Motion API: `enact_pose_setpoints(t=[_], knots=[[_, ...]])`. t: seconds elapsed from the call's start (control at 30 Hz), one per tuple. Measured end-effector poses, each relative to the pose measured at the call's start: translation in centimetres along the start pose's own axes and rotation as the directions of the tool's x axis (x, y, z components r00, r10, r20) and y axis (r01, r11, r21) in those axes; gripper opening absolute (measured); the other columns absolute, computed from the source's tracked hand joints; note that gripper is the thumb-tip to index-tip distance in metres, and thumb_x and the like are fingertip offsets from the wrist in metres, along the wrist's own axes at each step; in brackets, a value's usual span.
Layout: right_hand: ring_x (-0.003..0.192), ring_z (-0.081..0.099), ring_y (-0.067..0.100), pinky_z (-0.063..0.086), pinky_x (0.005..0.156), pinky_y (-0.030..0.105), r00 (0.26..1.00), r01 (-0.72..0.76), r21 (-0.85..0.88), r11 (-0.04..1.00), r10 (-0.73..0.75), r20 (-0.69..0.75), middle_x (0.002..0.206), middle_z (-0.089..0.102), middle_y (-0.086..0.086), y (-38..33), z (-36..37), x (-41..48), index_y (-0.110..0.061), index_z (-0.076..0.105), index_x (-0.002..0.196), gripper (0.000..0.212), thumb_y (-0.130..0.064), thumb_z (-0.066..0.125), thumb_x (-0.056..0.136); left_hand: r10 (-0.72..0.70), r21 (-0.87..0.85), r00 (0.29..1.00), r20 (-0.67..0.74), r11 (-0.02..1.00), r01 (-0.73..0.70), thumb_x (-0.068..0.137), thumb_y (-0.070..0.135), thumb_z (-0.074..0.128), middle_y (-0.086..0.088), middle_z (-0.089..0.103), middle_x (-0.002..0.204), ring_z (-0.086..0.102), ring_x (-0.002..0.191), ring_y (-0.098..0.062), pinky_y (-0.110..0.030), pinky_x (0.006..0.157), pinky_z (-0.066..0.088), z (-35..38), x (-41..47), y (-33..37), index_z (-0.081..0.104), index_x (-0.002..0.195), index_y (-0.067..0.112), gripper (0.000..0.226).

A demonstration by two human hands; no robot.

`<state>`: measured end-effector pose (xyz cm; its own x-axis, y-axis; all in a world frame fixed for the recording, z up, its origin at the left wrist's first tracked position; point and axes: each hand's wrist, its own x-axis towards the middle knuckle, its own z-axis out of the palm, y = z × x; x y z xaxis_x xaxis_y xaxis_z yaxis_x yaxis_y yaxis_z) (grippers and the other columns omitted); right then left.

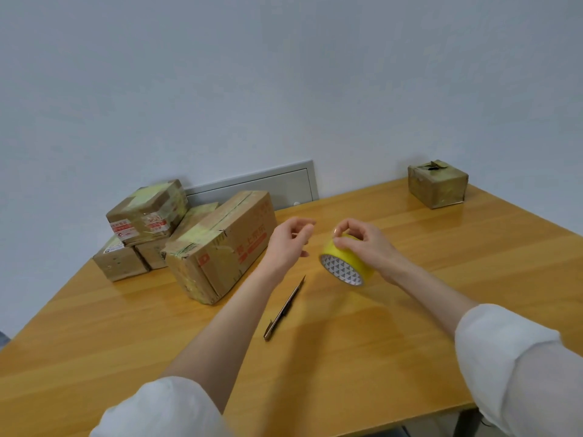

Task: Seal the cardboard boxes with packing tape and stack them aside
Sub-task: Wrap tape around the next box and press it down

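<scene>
I can see print but can't properly read any of it. The big cardboard box (217,247) has red Chinese characters (252,244) on its long side, too blurred to spell out. The small box (148,209) stacked just left of it has two red-and-white stickers (123,230). The low box (121,261) beneath has a white label (113,246), its print too small (the tape roll (347,263) in my right hand (366,244) shows only triangles on its core).
</scene>
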<state>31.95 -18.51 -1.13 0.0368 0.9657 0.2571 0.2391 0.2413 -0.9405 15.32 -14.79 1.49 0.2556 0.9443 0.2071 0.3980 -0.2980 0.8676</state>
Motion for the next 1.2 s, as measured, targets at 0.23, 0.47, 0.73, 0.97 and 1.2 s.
enact_pose_setpoints(t=[0.23,0.47,0.73,0.97,1.2], knots=[[0.077,0.066,0.003,0.05,0.06,0.015,0.984,-0.021,0.03,0.999,0.015,0.175,0.089,0.072,-0.009,-0.6,0.4,-0.3,-0.023,0.066,0.081,0.01,-0.014,0.067,0.085,-0.052,-0.031,0.966,0.254,0.998,0.062,0.096,0.02,0.056,0.006,0.069,0.097,0.061,0.094,-0.012,-0.03,0.077,0.051,-0.2,-0.3,0.1,0.071,0.102,0.022,0.017],[0.076,0.066,0.004,0.051,0.06,0.015,0.979,-0.028,0.013,1.0,0.025,0.201,0.09,0.072,-0.003,-1.0,0.8,-0.1,-0.022,0.069,0.084,0.005,-0.017,0.069,0.084,-0.002,-0.005,0.988,0.153,1.0,0.003,0.09,0.01,0.064,-0.001,0.069,0.083,0.063,0.077,-0.011,-0.026,0.067,0.055,-1.0,-0.3,-0.2,0.073,0.086,0.016,0.011],[0.079,0.065,0.011,0.05,0.062,0.019,0.989,-0.026,0.009,1.0,0.024,0.146,0.087,0.071,-0.002,-1.2,1.7,0.5,-0.024,0.071,0.081,0.006,-0.019,0.072,0.083,0.192,0.266,0.977,-0.097,0.951,-0.16,0.092,0.01,0.06,0.008,0.058,0.076,0.059,0.063,-0.006,-0.014,0.046,0.048,-0.4,-0.5,-1.1,0.062,0.084,0.016,0.011],[0.083,0.061,0.011,0.047,0.066,0.023,0.995,-0.082,-0.039,0.996,0.084,0.061,0.088,0.068,-0.005,0.6,0.1,0.3,-0.022,0.069,0.08,0.005,-0.018,0.072,0.083,-0.02,-0.064,0.986,-0.168,0.998,0.009,0.099,0.01,0.048,-0.002,0.067,0.086,0.064,0.08,-0.013,-0.019,0.059,0.055,-3.1,0.2,-1.8,0.059,0.09,0.011,0.014],[0.082,0.063,0.008,0.049,0.063,0.018,0.988,-0.012,-0.044,0.999,0.019,0.152,0.089,0.069,-0.007,-0.2,1.1,0.5,-0.028,0.068,0.079,0.012,-0.017,0.068,0.084,0.077,0.07,0.976,0.202,0.993,-0.093,0.095,0.012,0.055,0.005,0.066,0.108,0.061,0.094,-0.006,-0.017,0.069,0.053,-1.7,-0.3,-1.2,0.067,0.114,0.023,0.025]])
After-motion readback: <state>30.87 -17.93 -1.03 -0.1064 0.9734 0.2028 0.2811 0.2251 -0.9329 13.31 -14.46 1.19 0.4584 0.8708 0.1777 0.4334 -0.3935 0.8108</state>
